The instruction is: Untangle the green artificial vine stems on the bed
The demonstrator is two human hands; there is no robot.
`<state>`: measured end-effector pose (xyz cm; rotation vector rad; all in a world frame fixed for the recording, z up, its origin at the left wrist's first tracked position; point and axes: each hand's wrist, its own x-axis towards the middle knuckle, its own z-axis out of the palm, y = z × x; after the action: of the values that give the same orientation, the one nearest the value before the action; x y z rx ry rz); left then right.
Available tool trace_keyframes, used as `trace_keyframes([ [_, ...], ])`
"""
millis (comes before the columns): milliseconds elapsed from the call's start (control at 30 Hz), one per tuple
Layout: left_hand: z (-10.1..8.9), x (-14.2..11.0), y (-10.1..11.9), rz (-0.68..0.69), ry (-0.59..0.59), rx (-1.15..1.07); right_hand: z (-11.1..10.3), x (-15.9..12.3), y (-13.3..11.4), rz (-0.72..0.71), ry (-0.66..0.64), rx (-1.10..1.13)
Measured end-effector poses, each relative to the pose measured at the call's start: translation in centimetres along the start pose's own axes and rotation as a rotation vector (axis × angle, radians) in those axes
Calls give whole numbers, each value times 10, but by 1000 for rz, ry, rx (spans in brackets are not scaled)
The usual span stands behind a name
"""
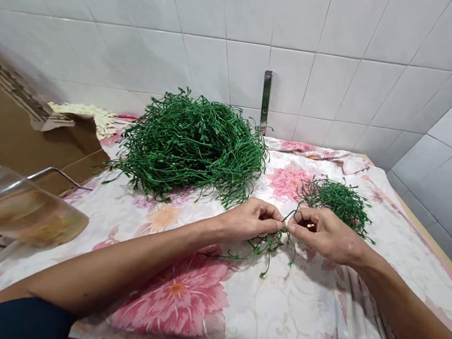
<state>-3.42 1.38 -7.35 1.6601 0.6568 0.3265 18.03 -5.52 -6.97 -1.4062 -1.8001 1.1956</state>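
My left hand (247,219) and my right hand (320,233) meet in the middle of the floral cloth (276,289), fingertips nearly touching. Both pinch a thin green stem of artificial vine (270,245), whose strands dangle below them onto the cloth. Behind my left hand lies a large tangled heap of the green vine (193,148). A smaller tangled bunch (337,203) sits just beyond my right hand, and a strand seems to link it to the pinched stem.
White tiles cover the back and right walls, with a metal bracket (265,101) fixed upright on the back wall. A clear plastic container (14,207) stands at the left, in front of brown cardboard (27,113). A wooden table edge (441,256) runs along the right.
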Motion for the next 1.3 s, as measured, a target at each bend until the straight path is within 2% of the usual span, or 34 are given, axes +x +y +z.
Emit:
trace_keyframes([
  [100, -1, 1, 1, 8, 9, 11, -1, -2, -5, -53, 65, -136],
  [200, -1, 2, -1, 34, -1, 42, -1, -5, -9, -82, 69, -193],
  [400, 2, 2, -3, 99, 37, 80, 0, -6, -12, -22, 27, -231],
  [567, 8, 2, -4, 86, 113, 100, 7, -3, -7, -154, 186, -467],
  [733, 11, 0, -1, 123, 243, 375, 18, -1, -1, -296, 322, -770],
  [867, 13, -3, 6, 144, 293, 519, 24, -3, -3, -240, 409, -828],
  [1000, 17, -4, 9, 133, 305, 582, 28, -3, -6, -120, 399, -776],
  [1133, 20, -5, 8, 123, 320, 593, 31, -1, -7, -124, 418, -842],
  [1200, 21, -4, 8, 121, 335, 587, 31, 1, -9, -100, 425, -806],
  [1300, 16, 1, 2, 99, 337, 504, 25, 3, -12, -24, 391, -632],
])
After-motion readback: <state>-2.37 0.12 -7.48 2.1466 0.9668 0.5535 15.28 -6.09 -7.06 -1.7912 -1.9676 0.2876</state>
